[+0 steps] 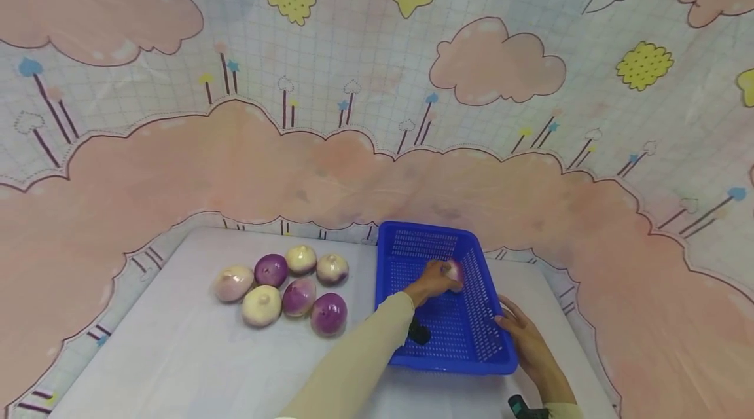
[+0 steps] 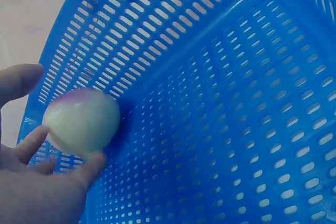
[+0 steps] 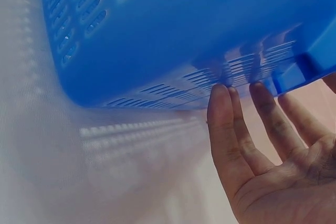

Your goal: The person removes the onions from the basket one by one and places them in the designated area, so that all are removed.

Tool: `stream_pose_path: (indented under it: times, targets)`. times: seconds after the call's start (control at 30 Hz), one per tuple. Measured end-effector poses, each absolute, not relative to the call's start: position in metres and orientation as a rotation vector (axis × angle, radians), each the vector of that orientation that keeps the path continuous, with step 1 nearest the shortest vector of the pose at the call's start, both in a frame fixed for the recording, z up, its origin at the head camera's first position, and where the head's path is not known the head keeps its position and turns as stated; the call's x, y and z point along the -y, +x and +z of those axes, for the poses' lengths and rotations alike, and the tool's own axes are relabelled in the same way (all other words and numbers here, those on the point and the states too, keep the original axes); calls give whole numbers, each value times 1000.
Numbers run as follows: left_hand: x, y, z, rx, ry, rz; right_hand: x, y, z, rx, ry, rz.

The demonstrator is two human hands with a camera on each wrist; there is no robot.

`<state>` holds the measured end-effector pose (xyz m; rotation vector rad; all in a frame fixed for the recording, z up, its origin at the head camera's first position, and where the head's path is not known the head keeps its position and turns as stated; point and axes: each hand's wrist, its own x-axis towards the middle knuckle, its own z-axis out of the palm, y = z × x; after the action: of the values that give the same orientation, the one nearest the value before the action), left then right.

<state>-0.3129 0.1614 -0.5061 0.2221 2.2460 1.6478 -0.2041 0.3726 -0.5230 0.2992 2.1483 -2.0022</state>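
Note:
In the head view my left hand reaches into a blue plastic basket and holds a white-and-purple onion against the right inner wall. The left wrist view has the same onion low in the basket, a thumb tip at its lower edge and a fingertip at its left side; one finger stands off above it. My right hand is outside the basket's right wall. Its nearly straight fingers touch the slotted outer wall in the right wrist view.
Several more onions lie grouped on the white table left of the basket, among them a purple onion and a pale onion. A cloud-patterned cloth hangs behind the table. Black wrist gear sits at the right wrist.

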Motion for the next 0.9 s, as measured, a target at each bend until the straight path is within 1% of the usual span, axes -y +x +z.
stream_pose_path:
  times: [0.17,0.37,0.6,0.9]
  targets:
    - [-162,-311,-507,-2209,228,1689,-373,-204,-523,-2158,299,-1994]
    - [-160,-303,-504,-2179,177,1570,-373,-205,-523,-2156,306,-1999]
    - [-163,-291,-506,-2038,207,1671,-370,-205,-524,-2168,297,-1994]
    - [-159,-296,-499,-2063,261,1744,-372,-204,-523,-2169,307,-1986]
